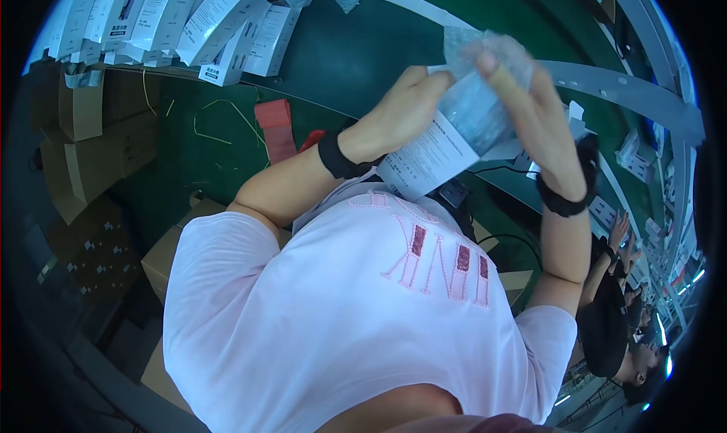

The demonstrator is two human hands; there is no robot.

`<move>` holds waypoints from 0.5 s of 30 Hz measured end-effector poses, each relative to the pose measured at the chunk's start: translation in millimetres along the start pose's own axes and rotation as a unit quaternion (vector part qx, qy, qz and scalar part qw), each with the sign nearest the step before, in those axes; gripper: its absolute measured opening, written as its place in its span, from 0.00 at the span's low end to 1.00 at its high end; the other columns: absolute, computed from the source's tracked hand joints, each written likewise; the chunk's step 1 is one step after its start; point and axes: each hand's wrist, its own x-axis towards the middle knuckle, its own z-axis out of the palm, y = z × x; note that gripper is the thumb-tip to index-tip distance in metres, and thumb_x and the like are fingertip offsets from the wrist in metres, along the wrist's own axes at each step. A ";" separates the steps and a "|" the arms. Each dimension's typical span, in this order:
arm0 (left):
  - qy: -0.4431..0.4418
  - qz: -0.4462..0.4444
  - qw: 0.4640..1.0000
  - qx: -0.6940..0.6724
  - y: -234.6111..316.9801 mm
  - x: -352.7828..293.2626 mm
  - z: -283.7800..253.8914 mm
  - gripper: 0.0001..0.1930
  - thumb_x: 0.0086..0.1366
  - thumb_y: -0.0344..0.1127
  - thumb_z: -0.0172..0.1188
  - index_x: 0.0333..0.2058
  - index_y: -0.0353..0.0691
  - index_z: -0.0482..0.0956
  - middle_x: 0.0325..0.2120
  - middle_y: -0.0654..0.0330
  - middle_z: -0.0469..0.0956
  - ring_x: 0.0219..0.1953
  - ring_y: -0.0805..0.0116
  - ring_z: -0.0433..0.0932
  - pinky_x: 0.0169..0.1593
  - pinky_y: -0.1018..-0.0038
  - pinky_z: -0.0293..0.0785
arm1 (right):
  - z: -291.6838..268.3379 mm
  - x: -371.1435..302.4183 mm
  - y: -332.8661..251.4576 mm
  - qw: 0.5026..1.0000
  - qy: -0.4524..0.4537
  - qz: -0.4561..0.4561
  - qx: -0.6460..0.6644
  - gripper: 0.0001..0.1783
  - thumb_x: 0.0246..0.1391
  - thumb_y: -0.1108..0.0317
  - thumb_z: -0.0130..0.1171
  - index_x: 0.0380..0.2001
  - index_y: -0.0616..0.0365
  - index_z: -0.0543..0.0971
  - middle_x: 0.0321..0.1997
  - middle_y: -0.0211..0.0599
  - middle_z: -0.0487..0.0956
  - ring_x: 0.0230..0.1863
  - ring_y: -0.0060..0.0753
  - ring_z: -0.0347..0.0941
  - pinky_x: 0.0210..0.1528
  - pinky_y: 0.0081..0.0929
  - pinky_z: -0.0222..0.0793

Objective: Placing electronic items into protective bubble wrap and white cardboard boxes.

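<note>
A white printed carton point(429, 157) is tilted in front of my chest. My left hand point(413, 104) is closed on the carton's upper left side. Between the hands is a clear bubble-wrap pouch point(478, 111), its lower part at the carton's top end; what the wrap encloses cannot be made out. My right hand point(534, 104) grips the pouch from the right, thumb across its upper part, fingers partly hidden and blurred. Each wrist wears a black band.
Many white cartons point(159, 20) are stacked on the green table point(341, 43) at the far left. Brown cardboard boxes point(79, 107) stand below them, near a red strip point(275, 126) on the floor. A metal rail point(606, 81) curves along the right. A co-worker point(609, 319) sits at right.
</note>
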 end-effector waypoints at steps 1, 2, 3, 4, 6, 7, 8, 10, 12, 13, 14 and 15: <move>-0.021 -0.055 0.997 -0.050 -1.5 0.1 -10.1 0.20 0.66 0.39 0.42 0.43 0.26 0.76 0.32 0.55 0.78 0.34 0.69 0.76 0.40 0.75 0.69 | -4.7 -1.9 -1.3 0.998 -0.032 -0.024 -0.039 0.17 0.61 0.62 0.52 0.44 0.65 0.76 0.34 0.36 0.76 0.37 0.31 0.69 0.45 0.25 0.64; -0.044 -0.109 0.988 -0.099 -3.3 0.4 -16.5 0.21 0.67 0.41 0.43 0.46 0.28 0.75 0.37 0.54 0.77 0.40 0.65 0.76 0.50 0.74 0.68 | -13.9 -4.1 -0.9 0.994 -0.061 -0.048 -0.079 0.17 0.62 0.63 0.50 0.44 0.67 0.76 0.34 0.39 0.75 0.37 0.33 0.69 0.45 0.26 0.64; -0.043 -0.111 0.988 -0.100 -7.4 0.1 -19.5 0.21 0.67 0.41 0.43 0.46 0.28 0.75 0.37 0.54 0.77 0.40 0.65 0.76 0.50 0.74 0.68 | -25.9 -1.3 -9.4 0.980 -0.146 0.011 -0.131 0.17 0.61 0.64 0.50 0.47 0.67 0.76 0.44 0.40 0.77 0.46 0.32 0.70 0.51 0.25 0.63; -0.005 -0.020 0.999 -0.041 -14.2 -1.2 -22.7 0.21 0.67 0.41 0.42 0.46 0.28 0.75 0.37 0.54 0.78 0.41 0.66 0.76 0.49 0.75 0.69 | -17.8 3.4 -3.7 0.967 -0.217 -0.040 -0.125 0.16 0.61 0.66 0.51 0.46 0.67 0.76 0.45 0.41 0.77 0.47 0.33 0.71 0.51 0.25 0.65; 0.023 0.068 0.997 0.021 -32.4 -1.7 -30.4 0.21 0.68 0.41 0.41 0.46 0.28 0.76 0.37 0.55 0.79 0.42 0.67 0.76 0.48 0.75 0.69 | -6.9 19.5 1.3 0.928 -0.367 -0.016 -0.064 0.14 0.59 0.71 0.52 0.46 0.65 0.77 0.45 0.42 0.79 0.46 0.34 0.75 0.49 0.27 0.69; 0.065 0.080 0.992 0.079 -45.0 -6.1 -45.6 0.21 0.68 0.40 0.41 0.47 0.28 0.75 0.36 0.55 0.79 0.38 0.69 0.76 0.45 0.74 0.70 | -7.0 27.6 8.5 0.946 -0.323 -0.003 0.032 0.14 0.58 0.71 0.52 0.46 0.65 0.77 0.43 0.42 0.80 0.45 0.33 0.75 0.48 0.27 0.70; 0.103 0.093 0.981 0.137 -51.4 -6.3 -63.2 0.21 0.69 0.40 0.41 0.49 0.29 0.75 0.36 0.55 0.80 0.35 0.71 0.76 0.42 0.74 0.72 | -7.7 38.6 22.5 0.954 -0.271 0.010 0.128 0.14 0.58 0.72 0.52 0.45 0.64 0.77 0.41 0.42 0.80 0.44 0.32 0.76 0.48 0.26 0.70; 0.172 -0.006 0.982 -0.077 -45.6 -10.8 -95.9 0.20 0.69 0.38 0.41 0.49 0.29 0.74 0.39 0.55 0.79 0.40 0.69 0.77 0.48 0.74 0.70 | -35.5 61.0 89.6 0.992 -0.062 -0.033 -0.109 0.16 0.55 0.76 0.50 0.46 0.58 0.78 0.44 0.42 0.79 0.45 0.33 0.76 0.50 0.26 0.71; 0.236 -0.043 0.948 -0.210 -35.7 -12.7 -117.3 0.19 0.69 0.37 0.41 0.49 0.29 0.73 0.41 0.54 0.78 0.43 0.67 0.76 0.51 0.72 0.69 | -18.2 55.3 179.5 0.938 -0.023 -0.046 -0.342 0.21 0.53 0.78 0.48 0.51 0.53 0.75 0.52 0.43 0.74 0.49 0.38 0.75 0.52 0.29 0.71; 0.251 -0.051 0.942 -0.216 -33.5 -10.1 -123.2 0.19 0.69 0.37 0.41 0.48 0.28 0.73 0.42 0.54 0.78 0.44 0.65 0.76 0.52 0.71 0.69 | 1.9 42.6 227.3 0.910 -0.032 -0.109 -0.400 0.24 0.53 0.78 0.47 0.54 0.51 0.73 0.58 0.44 0.71 0.50 0.40 0.74 0.52 0.32 0.71; 0.265 -0.058 0.936 -0.223 -31.5 -7.5 -126.9 0.19 0.69 0.37 0.41 0.48 0.28 0.73 0.43 0.53 0.77 0.45 0.64 0.76 0.52 0.70 0.69 | 24.3 34.2 257.8 0.879 -0.033 -0.091 -0.467 0.25 0.53 0.78 0.47 0.55 0.51 0.71 0.58 0.44 0.69 0.50 0.43 0.73 0.51 0.34 0.71; 0.257 -0.059 0.935 -0.237 -29.3 -6.7 -127.4 0.20 0.69 0.37 0.40 0.48 0.28 0.72 0.43 0.52 0.77 0.46 0.63 0.76 0.53 0.68 0.69 | 41.7 32.2 272.3 0.842 -0.036 -0.072 -0.534 0.25 0.52 0.79 0.47 0.56 0.51 0.70 0.58 0.45 0.68 0.49 0.45 0.72 0.50 0.35 0.71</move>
